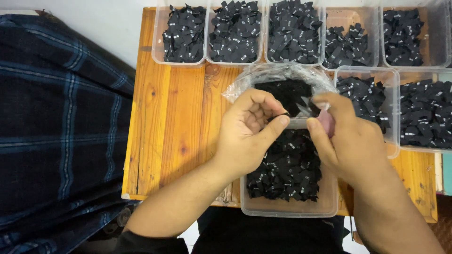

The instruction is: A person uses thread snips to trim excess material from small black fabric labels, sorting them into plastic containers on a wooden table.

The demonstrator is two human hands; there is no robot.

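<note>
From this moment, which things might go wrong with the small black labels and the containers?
1. The left hand and right hand work above the near container; a pinched black label may drop into the wrong pile.
2. The near container overhangs the wooden table edge, so a push might tip it.
3. The plastic bag of labels looks loose and could spill.

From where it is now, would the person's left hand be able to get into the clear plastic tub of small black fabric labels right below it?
Probably yes. The left hand hovers directly above the clear plastic tub of small black fabric labels, which has no lid, and nothing lies between them. The right hand sits off to the side.
</note>
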